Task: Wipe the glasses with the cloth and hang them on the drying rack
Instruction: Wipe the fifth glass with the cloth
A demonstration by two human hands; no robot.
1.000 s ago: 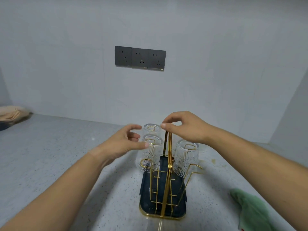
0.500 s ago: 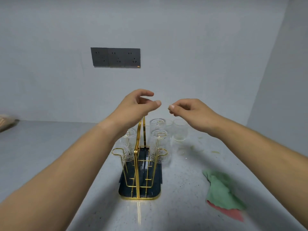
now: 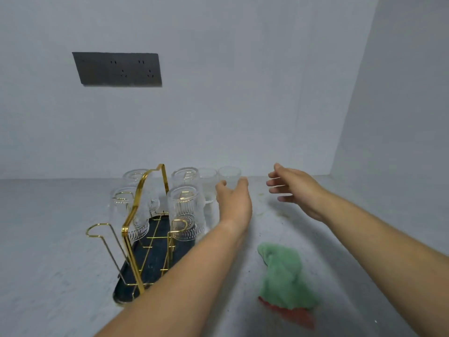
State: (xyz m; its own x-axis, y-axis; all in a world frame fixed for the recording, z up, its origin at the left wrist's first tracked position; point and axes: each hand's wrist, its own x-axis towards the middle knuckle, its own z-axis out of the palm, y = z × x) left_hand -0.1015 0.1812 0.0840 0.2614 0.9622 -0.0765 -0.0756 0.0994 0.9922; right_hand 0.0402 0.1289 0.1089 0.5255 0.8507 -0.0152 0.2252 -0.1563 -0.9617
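Grey speckled countertop [image 3: 48,239] runs back to a pale wall [image 3: 243,105], where a dark socket panel [image 3: 116,69] sits above the drying rack [image 3: 132,259]. We see the rack as gold wire with a tall handle, standing in a dark oval tray [image 3: 155,254].

Four ribbed glasses hang upside down on the rack:
- one at its near left [image 3: 128,210]
- one at its far left [image 3: 134,175]
- one at its near right [image 3: 185,210]
- one at its far right [image 3: 183,175]

Two more clear glasses stand on the counter just right of the rack's far end, one beside it [image 3: 207,183] and a second glass [image 3: 229,175] further right.

Our left hand [image 3: 233,203] reaches past the rack's right side. Its thumb and fingers are spread in a loose U at that second glass, grasping nothing. We cannot tell whether they touch the glass.

Our right hand [image 3: 294,190] hangs in the air further right of the rack. Its fingers are straight, slightly blurred and released, and they hold nothing.

A crumpled green cloth [image 3: 281,276] with a red edge lies on the counter, right of the rack's near end and apart from both hands.
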